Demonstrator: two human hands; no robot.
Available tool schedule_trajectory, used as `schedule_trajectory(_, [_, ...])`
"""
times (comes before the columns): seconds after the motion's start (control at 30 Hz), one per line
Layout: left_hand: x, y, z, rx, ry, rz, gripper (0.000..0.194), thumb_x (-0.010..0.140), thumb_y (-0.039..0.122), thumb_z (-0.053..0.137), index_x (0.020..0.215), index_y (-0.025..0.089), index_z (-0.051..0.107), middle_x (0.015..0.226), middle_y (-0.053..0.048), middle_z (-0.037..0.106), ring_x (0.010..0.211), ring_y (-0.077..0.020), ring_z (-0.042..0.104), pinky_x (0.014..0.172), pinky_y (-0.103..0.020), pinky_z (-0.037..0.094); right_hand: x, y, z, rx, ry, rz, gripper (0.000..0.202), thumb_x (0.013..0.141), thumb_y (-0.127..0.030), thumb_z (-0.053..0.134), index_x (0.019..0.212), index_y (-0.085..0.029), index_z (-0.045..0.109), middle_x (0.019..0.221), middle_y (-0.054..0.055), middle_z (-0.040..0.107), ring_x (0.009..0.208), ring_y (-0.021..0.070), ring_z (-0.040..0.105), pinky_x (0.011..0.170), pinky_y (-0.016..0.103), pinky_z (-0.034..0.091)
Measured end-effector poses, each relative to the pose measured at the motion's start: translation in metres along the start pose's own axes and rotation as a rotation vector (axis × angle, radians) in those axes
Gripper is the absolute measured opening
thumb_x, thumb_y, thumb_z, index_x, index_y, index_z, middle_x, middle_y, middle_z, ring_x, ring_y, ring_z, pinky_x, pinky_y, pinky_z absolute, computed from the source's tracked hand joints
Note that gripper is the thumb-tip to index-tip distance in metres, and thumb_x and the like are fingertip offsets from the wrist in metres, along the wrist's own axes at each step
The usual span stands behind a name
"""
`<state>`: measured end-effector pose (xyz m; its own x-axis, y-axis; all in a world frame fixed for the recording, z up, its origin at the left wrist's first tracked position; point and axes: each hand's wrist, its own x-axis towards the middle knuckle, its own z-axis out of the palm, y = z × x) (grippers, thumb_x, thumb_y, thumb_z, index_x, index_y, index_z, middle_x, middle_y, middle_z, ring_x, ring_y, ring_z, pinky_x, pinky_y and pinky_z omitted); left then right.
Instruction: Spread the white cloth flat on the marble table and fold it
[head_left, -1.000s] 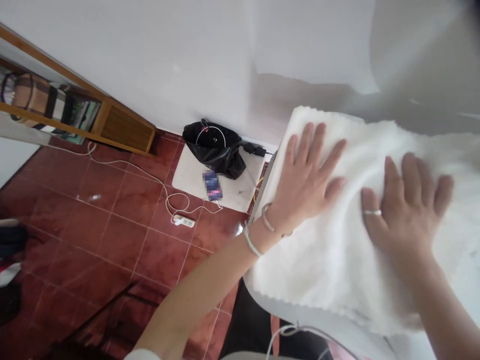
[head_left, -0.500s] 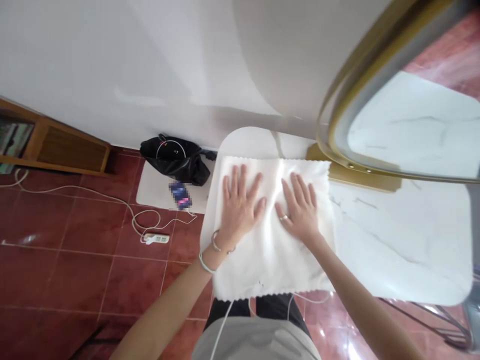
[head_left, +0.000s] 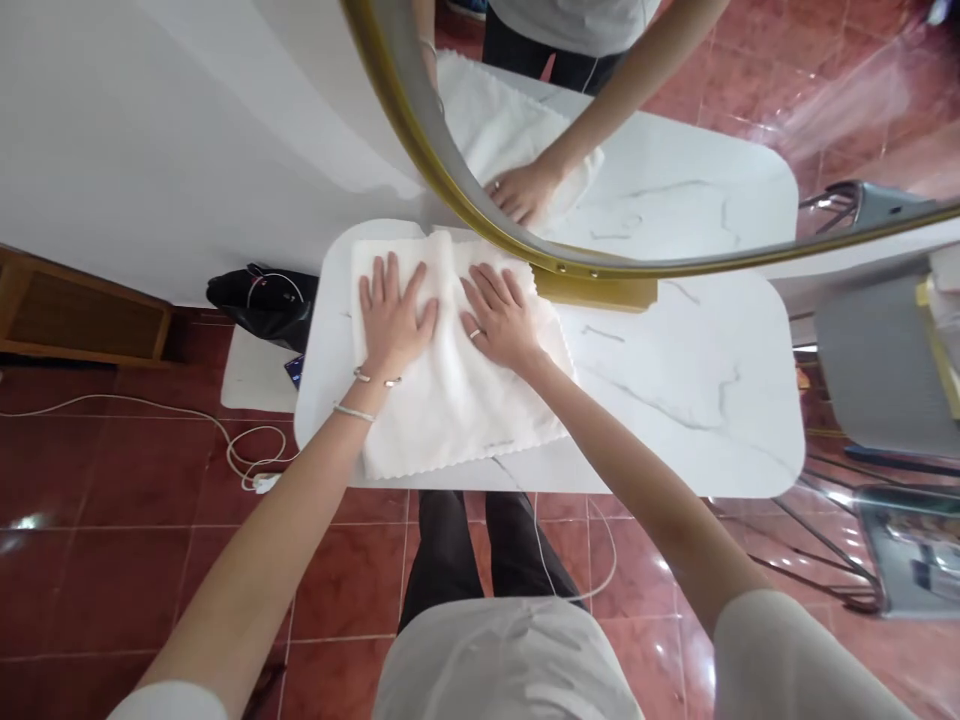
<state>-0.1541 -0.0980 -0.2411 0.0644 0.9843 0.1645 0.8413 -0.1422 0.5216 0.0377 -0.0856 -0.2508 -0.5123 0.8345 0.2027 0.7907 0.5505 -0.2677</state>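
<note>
A white cloth with scalloped edges lies on the left part of a white marble-patterned table. My left hand rests flat on the cloth's left side, fingers spread, with bracelets at the wrist. On the right side of the cloth lies my right hand, palm down, fingers partly apart and a ring on one of them. Between the hands the cloth rises in a soft ridge, and its right side looks wrinkled. Neither hand holds anything.
A gold-framed mirror stands at the table's back on a gold base. Left are a black bag, a wooden cabinet and a cable. A grey chair is at right.
The view has shifted, showing more of the table and mirror. The cloth's right side is now more wrinkled and slanted, its back edge bunched near the mirror. Both hands still lie on it.
</note>
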Motion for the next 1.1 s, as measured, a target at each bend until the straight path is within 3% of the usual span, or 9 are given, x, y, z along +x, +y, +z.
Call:
schedule_trajectory(0.2, [-0.05,0.045,0.018,0.001,0.007,-0.059,0.06,0.094,0.058,0.034,0.146,0.026,0.036,0.162,0.008,0.011,0.149,-0.032,0.003,0.122,-0.057,-0.001,-0.05,0.016,-0.017,0.017,-0.047,-0.059,0.054,0.1,-0.043,0.026,0.146,-0.016,0.036,0.157,0.008,0.031,0.148,0.0217,0.015,0.122,0.05,0.007])
schedule_trajectory(0.4, [-0.088,0.1,0.044,0.061,0.003,-0.024,0.058,0.095,0.049,0.038,0.146,0.023,0.037,0.162,-0.006,0.015,0.149,-0.0308,0.005,0.12,-0.057,0.005,-0.118,0.038,-0.038,0.014,-0.042,0.016,0.052,0.1,-0.043,0.03,0.146,-0.02,0.038,0.156,0.005,0.033,0.148,0.0215,0.018,0.121,0.05,0.015])
schedule_trajectory(0.53, [-0.106,0.131,0.058,0.103,-0.033,0.047,0.055,0.095,0.046,0.039,0.145,0.022,0.039,0.16,-0.009,0.023,0.148,-0.0299,0.015,0.118,-0.054,0.016,-0.166,0.054,-0.057,-0.03,-0.029,0.088,0.053,0.099,-0.044,0.032,0.145,-0.018,0.041,0.155,0.007,0.034,0.147,0.0219,0.021,0.12,0.047,0.02])
schedule_trajectory(0.73, [-0.11,0.145,0.06,-0.051,-0.268,0.222,0.045,0.096,0.039,0.036,0.137,0.026,0.048,0.151,-0.004,0.042,0.14,-0.0232,0.035,0.113,-0.044,0.031,-0.239,0.065,-0.076,-0.09,0.002,0.332,0.054,0.098,-0.044,0.036,0.145,-0.018,0.04,0.154,0.009,0.035,0.147,0.0231,0.022,0.119,0.047,0.02])
schedule_trajectory(0.87, [-0.106,0.15,0.058,-0.166,-0.367,0.287,0.043,0.097,0.029,0.031,0.135,0.02,0.049,0.148,-0.007,0.045,0.141,-0.018,0.034,0.116,-0.04,0.03,-0.278,0.069,-0.08,-0.126,0.07,0.467,0.051,0.098,-0.045,0.037,0.143,-0.022,0.043,0.153,0.007,0.038,0.145,0.0242,0.026,0.118,0.048,0.022])
schedule_trajectory(0.97, [-0.101,0.167,0.063,-0.147,-0.437,0.347,0.039,0.092,0.024,0.041,0.128,0.019,0.054,0.149,-0.009,0.044,0.142,-0.0203,0.032,0.117,-0.04,0.028,-0.292,0.077,-0.083,-0.125,0.101,0.529,0.052,0.098,-0.047,0.038,0.142,-0.021,0.044,0.153,0.009,0.039,0.144,0.0267,0.028,0.117,0.05,0.022])
schedule_trajectory(1.03, [-0.097,0.181,0.068,-0.125,-0.434,0.324,0.034,0.088,0.021,0.048,0.121,0.023,0.058,0.146,-0.008,0.046,0.14,-0.0225,0.035,0.115,-0.041,0.031,-0.293,0.082,-0.083,-0.108,0.094,0.537,0.053,0.097,-0.047,0.039,0.143,-0.022,0.042,0.153,0.009,0.037,0.144,0.0281,0.027,0.116,0.052,0.022])
schedule_trajectory(1.1, [-0.093,0.191,0.072,-0.117,-0.34,0.195,0.028,0.086,0.02,0.051,0.113,0.024,0.061,0.141,-0.009,0.049,0.137,-0.0264,0.037,0.112,-0.047,0.032,-0.292,0.083,-0.083,-0.087,0.077,0.531,0.053,0.096,-0.047,0.041,0.144,-0.024,0.042,0.154,0.009,0.036,0.145,0.0286,0.026,0.116,0.054,0.022])
